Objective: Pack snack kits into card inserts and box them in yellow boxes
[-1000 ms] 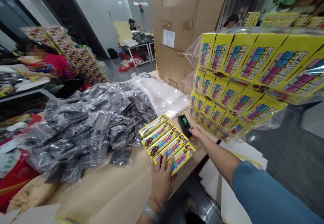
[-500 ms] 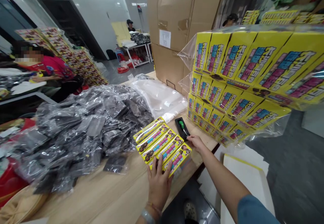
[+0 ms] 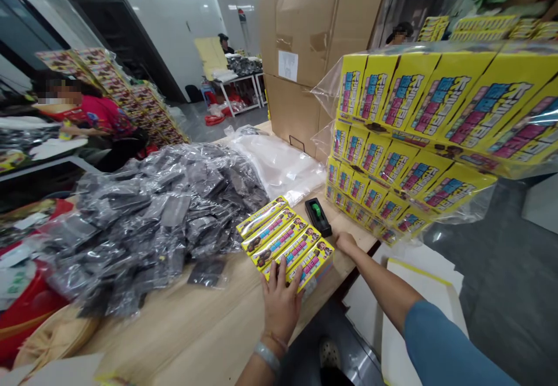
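My left hand point(image 3: 281, 299) lies with its fingers spread on the near end of a row of yellow printed boxes point(image 3: 279, 239), set side by side on the wooden table point(image 3: 196, 328). Just beyond the row's right end stands a black tape dispenser point(image 3: 323, 226) with a green roll in it. My right hand point(image 3: 347, 244) is beside the dispenser's near end, a little apart from it, with the fingers curled together. Whatever those fingertips may hold is too small or hidden to make out.
Dark packets in clear plastic point(image 3: 174, 217) are heaped on the left. Wrapped stacks of yellow boxes point(image 3: 418, 124) rise at the right. Behind are clear plastic bags point(image 3: 288, 168) and a large carton point(image 3: 300, 43). A person in a pink shirt point(image 3: 104, 113) sits at far left.
My right hand has pulled slightly away from the tape dispenser, towards me, with fingers still closed. My left hand stays on the boxes. The view has shifted a little.
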Available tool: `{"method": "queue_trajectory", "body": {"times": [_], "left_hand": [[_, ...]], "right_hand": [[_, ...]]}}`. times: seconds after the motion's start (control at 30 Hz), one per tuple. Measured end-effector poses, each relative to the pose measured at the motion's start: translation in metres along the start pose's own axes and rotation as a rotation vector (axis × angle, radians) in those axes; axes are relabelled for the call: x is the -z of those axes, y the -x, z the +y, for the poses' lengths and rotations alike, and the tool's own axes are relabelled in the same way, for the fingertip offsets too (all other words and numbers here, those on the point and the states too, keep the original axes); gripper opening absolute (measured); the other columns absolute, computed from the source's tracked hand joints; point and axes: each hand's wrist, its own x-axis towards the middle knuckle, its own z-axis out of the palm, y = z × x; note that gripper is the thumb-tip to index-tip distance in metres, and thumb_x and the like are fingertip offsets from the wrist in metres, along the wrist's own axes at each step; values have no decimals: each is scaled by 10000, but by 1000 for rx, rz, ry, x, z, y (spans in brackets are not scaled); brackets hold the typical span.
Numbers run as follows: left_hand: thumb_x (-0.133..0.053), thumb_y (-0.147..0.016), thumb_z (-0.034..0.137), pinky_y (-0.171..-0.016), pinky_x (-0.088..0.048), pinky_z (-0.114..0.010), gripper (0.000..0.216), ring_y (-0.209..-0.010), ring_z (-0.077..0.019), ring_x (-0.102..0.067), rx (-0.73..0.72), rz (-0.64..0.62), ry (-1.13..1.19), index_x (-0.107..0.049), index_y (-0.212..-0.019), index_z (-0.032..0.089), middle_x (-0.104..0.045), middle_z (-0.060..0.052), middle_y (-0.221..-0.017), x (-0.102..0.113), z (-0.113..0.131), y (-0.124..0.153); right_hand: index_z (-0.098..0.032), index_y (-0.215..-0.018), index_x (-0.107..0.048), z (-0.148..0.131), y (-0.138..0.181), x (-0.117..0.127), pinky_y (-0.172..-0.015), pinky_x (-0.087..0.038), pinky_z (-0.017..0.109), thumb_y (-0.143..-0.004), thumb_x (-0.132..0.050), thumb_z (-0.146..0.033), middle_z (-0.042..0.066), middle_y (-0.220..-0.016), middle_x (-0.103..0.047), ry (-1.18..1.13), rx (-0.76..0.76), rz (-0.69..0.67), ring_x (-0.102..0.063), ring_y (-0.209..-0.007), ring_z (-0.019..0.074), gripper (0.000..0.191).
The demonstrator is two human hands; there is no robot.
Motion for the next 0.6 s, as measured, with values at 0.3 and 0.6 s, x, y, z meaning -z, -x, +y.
{"method": "queue_trajectory", "body": {"times": [0.3, 0.6], "left_hand": [[-503, -732, 221, -976, -216, -504, 454, -1217, -283, -273, 98, -42, 133, -454, -1180, 169, -408, -104, -1284, -1, 8, -1], [-554, -663, 296, -1011, -202, -443, 723, -1274, -265, -134, 172, -259, 403, -237, -1300, 167, -181, -136, -1389, 51, -58, 94]], "right_hand": [[-180, -495, -443, -7, 144, -65, -356, -225, 196, -566, -578, -485, -57, -409, -407, -445, -222, -330, -316, -343, 52, 341], [-153, -690, -587, 41, 134, -100, -636, -431, 302, -538, -484, -645, 70, -691, -633, -166, -20, -81, -562, -721, 228, 526]]}}
